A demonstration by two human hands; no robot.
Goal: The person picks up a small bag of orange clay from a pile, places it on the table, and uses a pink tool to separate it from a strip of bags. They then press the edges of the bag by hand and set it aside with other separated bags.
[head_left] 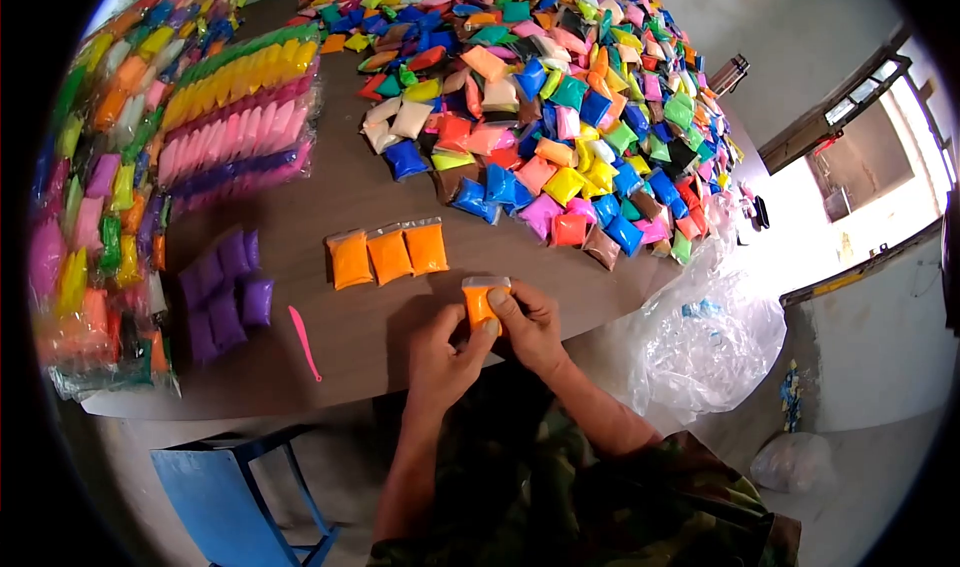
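Note:
Both hands hold one orange packet (480,305) at the table's front edge. My left hand (448,355) grips its lower left side, with the thumb on its front. On its right side, my right hand (530,325) has the thumb pressed near the top and the fingers behind. The packet's clear top strip faces up. Three orange packets (390,254) lie in a row on the table beyond my left hand. Farther left are several purple packets (225,317) and a pink plastic tool (304,343).
A large heap of coloured packets (570,97) covers the back of the table (370,342). Bagged rows of packets (240,117) lie at the left. A clear plastic bag (705,337) hangs at the right edge. A blue chair (225,497) stands in front.

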